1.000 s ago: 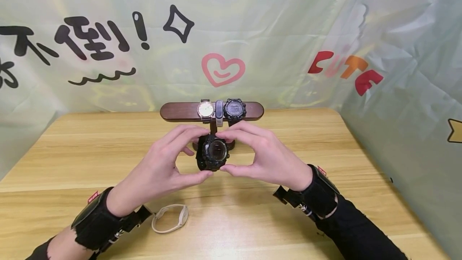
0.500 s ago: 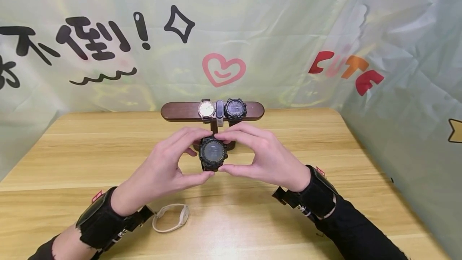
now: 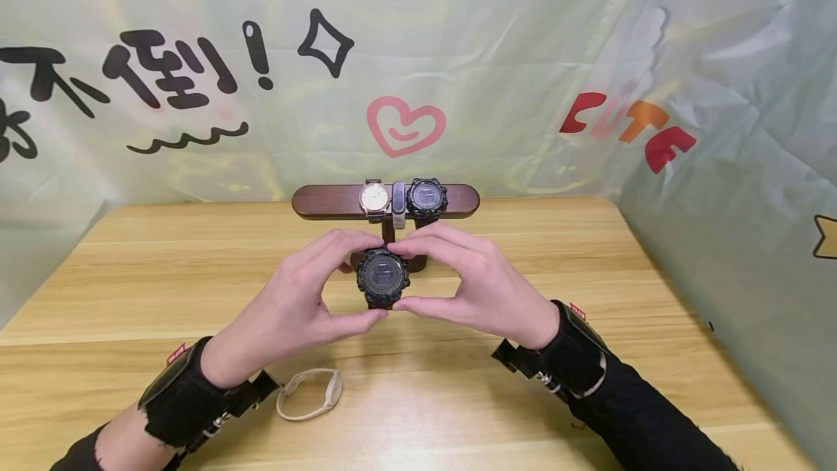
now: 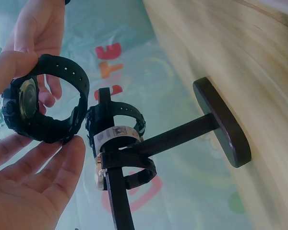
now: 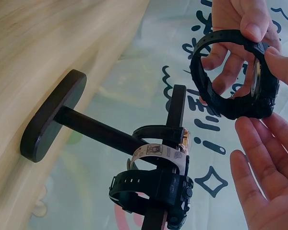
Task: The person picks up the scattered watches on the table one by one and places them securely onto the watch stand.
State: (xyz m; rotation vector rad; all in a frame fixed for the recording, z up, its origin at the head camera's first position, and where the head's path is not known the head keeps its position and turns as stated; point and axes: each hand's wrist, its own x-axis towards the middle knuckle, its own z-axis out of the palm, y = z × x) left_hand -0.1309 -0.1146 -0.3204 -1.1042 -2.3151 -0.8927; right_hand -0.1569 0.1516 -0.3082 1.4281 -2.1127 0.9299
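The black watch (image 3: 381, 292) has turned square to the head view, digits (image 3: 384, 278) now showing.

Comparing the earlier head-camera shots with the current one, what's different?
The held watch has turned leftward: its face pointed off to the right and now looks back at the camera, with digits showing. Nothing was taken up or let go; left hand and right hand keep their grip. Unchanged: the stand with its three wristpieces, and the white band on the table.
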